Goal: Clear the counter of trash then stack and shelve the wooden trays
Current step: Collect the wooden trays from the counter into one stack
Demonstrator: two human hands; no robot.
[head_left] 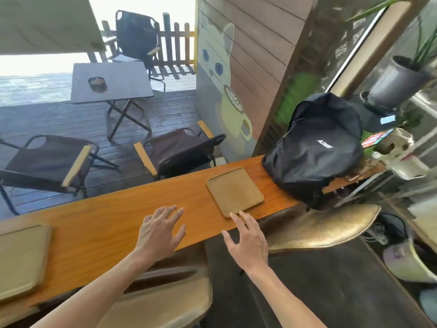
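Both hands are reaching out over the long wooden counter (106, 223), and neither is holding anything. The left hand (160, 230) is hovering palm-down with its fingers spread over a bare stretch of the countertop, well clear of either tray. The right hand (246, 240) is crossing the counter's near edge, fingers splayed, with its fingertips (238, 215) arriving at the near corner of the square wooden tray (235, 191); whether they are actually touching the rim is hard to tell. That tray is lying flat and turned at a slight angle, its near corner sitting close to the counter's near edge, with open wood on its left side. To its right a black backpack (312, 147) is crowding the counter's far end and hanging over the edge. A second wooden tray (21, 256) is sitting at the far left of the counter, partly out of view, leaving a wide open run of countertop between the two. Two worn stool seats (324, 230) are tucking in just below the near edge.
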